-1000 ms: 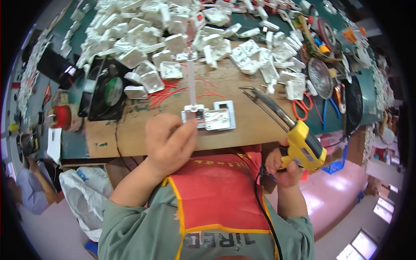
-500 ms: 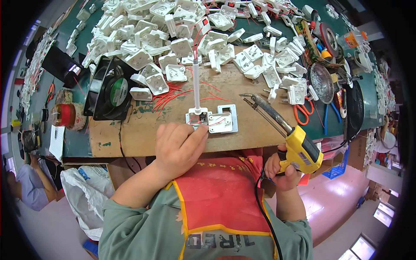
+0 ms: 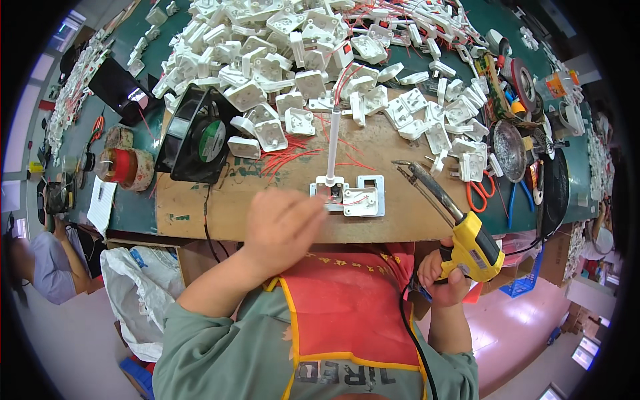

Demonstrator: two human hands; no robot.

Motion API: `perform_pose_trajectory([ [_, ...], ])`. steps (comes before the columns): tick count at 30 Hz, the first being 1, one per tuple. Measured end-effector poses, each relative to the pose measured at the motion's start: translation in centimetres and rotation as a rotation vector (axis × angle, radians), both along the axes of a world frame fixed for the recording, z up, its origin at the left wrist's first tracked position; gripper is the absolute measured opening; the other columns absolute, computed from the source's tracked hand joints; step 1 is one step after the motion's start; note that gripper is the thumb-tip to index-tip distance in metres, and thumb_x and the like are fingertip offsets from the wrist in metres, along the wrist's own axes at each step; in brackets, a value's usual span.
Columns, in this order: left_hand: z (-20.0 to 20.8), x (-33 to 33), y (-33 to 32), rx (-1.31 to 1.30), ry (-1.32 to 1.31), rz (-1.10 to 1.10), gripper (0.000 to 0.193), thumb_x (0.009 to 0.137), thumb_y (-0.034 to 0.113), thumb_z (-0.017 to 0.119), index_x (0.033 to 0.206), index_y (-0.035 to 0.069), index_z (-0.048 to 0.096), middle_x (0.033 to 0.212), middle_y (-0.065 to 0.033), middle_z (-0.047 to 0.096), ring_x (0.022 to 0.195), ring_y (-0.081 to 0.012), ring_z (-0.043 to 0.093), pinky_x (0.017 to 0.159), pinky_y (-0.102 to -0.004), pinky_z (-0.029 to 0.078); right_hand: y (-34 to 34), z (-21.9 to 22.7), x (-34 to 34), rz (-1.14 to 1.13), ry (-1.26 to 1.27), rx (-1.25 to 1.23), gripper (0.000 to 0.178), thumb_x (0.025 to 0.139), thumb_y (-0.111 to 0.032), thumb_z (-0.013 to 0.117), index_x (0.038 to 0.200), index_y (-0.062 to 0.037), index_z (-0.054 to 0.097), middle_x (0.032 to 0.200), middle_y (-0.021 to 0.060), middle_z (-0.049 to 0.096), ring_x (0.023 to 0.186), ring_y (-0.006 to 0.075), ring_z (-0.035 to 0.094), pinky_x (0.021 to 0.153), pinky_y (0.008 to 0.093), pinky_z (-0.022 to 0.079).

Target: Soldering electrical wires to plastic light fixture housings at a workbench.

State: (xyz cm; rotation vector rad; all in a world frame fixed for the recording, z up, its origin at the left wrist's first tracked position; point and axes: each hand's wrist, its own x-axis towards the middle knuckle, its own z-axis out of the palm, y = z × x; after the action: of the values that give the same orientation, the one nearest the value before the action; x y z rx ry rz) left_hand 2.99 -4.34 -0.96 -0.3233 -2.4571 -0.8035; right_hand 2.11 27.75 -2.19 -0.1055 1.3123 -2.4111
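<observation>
A white plastic housing (image 3: 362, 201) lies opened out near the front of the cardboard-covered bench, a small metal part and thin red wire inside. From its left half a white tube (image 3: 334, 143) reaches away from me, red wires coming out of its far end. My left hand (image 3: 283, 227) hovers just left of and nearer than the housing, fingers bent and smeared by motion; whether they hold anything is hidden. Gripped in my right hand (image 3: 443, 277) is a yellow and black soldering gun (image 3: 477, 247), its long metal tip pointing up and left, right of the housing and apart from it.
Many white housings (image 3: 267, 60) are heaped at the back, beside loose red wires (image 3: 283, 159). A black fan (image 3: 200, 137) stands left. Orange-handled scissors (image 3: 480, 194), blue-handled pliers (image 3: 519, 200) and a round metal dish (image 3: 510, 150) lie right. A black cable (image 3: 417, 340) hangs across my front.
My left hand has drawn back from the housing, toward me and left. The whole view has shifted, so the bench appears farther right. My right hand still holds the soldering gun.
</observation>
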Motion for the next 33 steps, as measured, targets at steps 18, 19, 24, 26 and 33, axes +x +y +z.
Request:
perform_pose_trajectory([
  [18, 1.4, -4.5, -3.3, -0.310, -0.335, 0.211, 0.006, 0.083, 0.007, 0.064, 0.087, 0.003, 0.064, 0.088, -0.0139, 0.059, 0.081, -0.0350, 0.059, 0.070, -0.0438, 0.047, -0.6, 0.1, -0.1, 0.055, 0.067, 0.036, 0.036, 0.096, -0.011, 0.058, 0.129, -0.0013, 0.047, 0.074, 0.0050, 0.056, 0.061, 0.0121, 0.053, 0.057, 0.0279, 0.046],
  [19, 1.4, -4.5, -3.1, -0.311, -0.334, 0.212, 0.006, 0.083, 0.007, 0.064, 0.087, 0.003, 0.064, 0.088, -0.0139, 0.059, 0.081, -0.0350, 0.059, 0.070, -0.0438, 0.047, -0.6, 0.2, -0.2, 0.067, 0.069, 0.033, 0.036, 0.096, -0.011, 0.058, 0.129, -0.0017, 0.047, 0.073, 0.0049, 0.055, 0.060, 0.0120, 0.053, 0.056, 0.0280, 0.046],
  [24, 1.4, -4.0, -2.7, -0.210, -0.208, 0.186, 0.007, 0.085, 0.007, 0.064, 0.091, 0.003, 0.064, 0.099, -0.0133, 0.063, 0.092, -0.0332, 0.060, 0.080, -0.0420, 0.046, -0.7, 0.0, -0.6, 0.092, 0.065, 0.005, 0.037, 0.096, -0.012, 0.058, 0.130, -0.0020, 0.047, 0.074, 0.0048, 0.055, 0.060, 0.0118, 0.053, 0.056, 0.0278, 0.046],
  [26, 1.0, -4.0, -3.0, -0.224, -0.208, 0.184, 0.009, 0.086, 0.007, 0.064, 0.094, 0.003, 0.064, 0.101, -0.0137, 0.063, 0.094, -0.0335, 0.059, 0.081, -0.0418, 0.046, -0.8, 0.0, -0.6, 0.081, 0.071, -0.004, 0.037, 0.096, -0.012, 0.059, 0.129, -0.0021, 0.047, 0.077, 0.0049, 0.056, 0.060, 0.0119, 0.053, 0.056, 0.0276, 0.046],
  [33, 1.2, -3.2, -2.8, -0.067, -0.148, 0.165, 0.012, 0.091, 0.002, 0.057, 0.102, 0.001, 0.060, 0.103, -0.0141, 0.063, 0.093, -0.0324, 0.058, 0.082, -0.0398, 0.044, -0.9, -0.3, -0.2, 0.083, 0.046, -0.010, 0.037, 0.095, -0.012, 0.061, 0.129, -0.0026, 0.049, 0.081, 0.0051, 0.056, 0.061, 0.0119, 0.054, 0.057, 0.0272, 0.046],
])
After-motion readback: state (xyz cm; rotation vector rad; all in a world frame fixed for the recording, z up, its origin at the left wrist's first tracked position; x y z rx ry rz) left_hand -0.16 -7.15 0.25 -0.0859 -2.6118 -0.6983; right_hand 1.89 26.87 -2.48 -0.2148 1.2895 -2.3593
